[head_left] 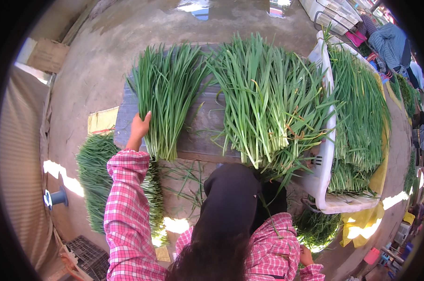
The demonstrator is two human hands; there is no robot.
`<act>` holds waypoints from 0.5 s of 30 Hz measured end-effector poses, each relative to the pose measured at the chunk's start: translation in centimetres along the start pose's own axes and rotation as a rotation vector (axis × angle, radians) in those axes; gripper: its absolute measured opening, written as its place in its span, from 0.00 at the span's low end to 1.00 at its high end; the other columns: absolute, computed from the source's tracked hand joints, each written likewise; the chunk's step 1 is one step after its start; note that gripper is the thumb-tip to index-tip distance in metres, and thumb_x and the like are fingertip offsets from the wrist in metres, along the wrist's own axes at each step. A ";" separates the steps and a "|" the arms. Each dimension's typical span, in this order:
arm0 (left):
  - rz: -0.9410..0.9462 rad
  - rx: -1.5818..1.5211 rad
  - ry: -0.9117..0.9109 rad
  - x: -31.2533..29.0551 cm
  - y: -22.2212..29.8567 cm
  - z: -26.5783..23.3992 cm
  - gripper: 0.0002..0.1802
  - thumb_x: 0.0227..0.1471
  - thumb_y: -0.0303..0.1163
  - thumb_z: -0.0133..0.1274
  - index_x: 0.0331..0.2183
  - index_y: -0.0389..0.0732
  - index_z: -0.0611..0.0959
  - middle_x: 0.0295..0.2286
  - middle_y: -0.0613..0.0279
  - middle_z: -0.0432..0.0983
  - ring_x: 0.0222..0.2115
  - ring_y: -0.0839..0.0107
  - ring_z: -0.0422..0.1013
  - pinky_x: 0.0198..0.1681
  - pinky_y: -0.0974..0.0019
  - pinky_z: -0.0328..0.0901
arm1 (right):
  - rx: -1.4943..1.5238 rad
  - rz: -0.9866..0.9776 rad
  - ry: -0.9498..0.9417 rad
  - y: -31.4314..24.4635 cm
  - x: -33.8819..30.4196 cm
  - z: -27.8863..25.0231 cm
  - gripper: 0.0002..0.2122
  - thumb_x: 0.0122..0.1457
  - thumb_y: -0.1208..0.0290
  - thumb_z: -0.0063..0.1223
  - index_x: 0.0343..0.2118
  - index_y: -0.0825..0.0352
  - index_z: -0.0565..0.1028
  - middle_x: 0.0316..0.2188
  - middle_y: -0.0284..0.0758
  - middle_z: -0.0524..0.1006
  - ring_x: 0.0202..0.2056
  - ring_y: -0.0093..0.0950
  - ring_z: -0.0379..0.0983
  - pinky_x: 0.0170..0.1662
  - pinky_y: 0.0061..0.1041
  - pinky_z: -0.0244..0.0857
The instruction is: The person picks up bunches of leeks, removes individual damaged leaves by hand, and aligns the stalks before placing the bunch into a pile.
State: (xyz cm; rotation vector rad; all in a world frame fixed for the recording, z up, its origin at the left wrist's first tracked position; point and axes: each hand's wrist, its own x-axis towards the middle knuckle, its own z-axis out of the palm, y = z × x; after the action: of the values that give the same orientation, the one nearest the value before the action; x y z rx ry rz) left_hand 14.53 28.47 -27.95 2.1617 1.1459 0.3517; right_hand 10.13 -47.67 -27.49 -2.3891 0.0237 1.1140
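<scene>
Green bundle of long leaves (170,93), left of centre: lying on dark board (202,129), running lengthwise up frame, pointing pale stem ends toward bottom edge, fanning leaf tips toward top. Left hand (139,127): touching bundle's left edge, hiding most fingers, leaving grip impossible to judge. Right hand (306,256), lower right: showing only partly, leaving finger pose unreadable. Larger green pile (259,93), right of centre: lying beside bundle, pointing likewise. White crate (323,196), right: holding more greens (357,117). Concrete floor (104,65): shining wet near top edge.
</scene>
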 end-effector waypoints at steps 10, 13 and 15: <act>0.509 0.031 0.431 -5.6 11.4 -3.7 0.16 0.42 0.24 0.45 0.37 0.32 0.69 0.35 0.48 0.65 0.38 0.56 0.60 0.43 0.61 0.54 | -0.157 0.001 0.066 1.1 -1.1 0.3 0.08 0.47 0.76 0.41 0.29 0.70 0.70 0.22 0.44 0.72 0.25 0.33 0.71 0.28 0.26 0.63; 1.053 -0.133 0.046 -14.7 24.8 -6.8 0.13 0.37 0.19 0.45 0.31 0.34 0.71 0.31 0.55 0.67 0.33 0.61 0.63 0.36 0.65 0.59 | -0.024 0.057 0.000 2.2 -1.2 1.2 0.15 0.45 0.62 0.49 0.31 0.70 0.70 0.26 0.43 0.73 0.29 0.34 0.70 0.32 0.27 0.62; 1.451 -0.104 -0.121 -21.0 32.3 -8.9 0.15 0.28 0.27 0.46 0.27 0.35 0.72 0.26 0.54 0.64 0.31 0.58 0.61 0.33 0.61 0.58 | -0.144 0.023 -0.015 1.2 -1.1 1.1 0.16 0.45 0.59 0.49 0.31 0.68 0.71 0.26 0.43 0.73 0.29 0.34 0.70 0.32 0.27 0.62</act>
State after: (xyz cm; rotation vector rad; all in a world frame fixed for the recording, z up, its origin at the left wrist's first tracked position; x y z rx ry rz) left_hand 18.34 2.28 1.46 2.4830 -0.6804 0.8107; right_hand 8.39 -48.45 -27.79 -2.5130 -0.0355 1.1802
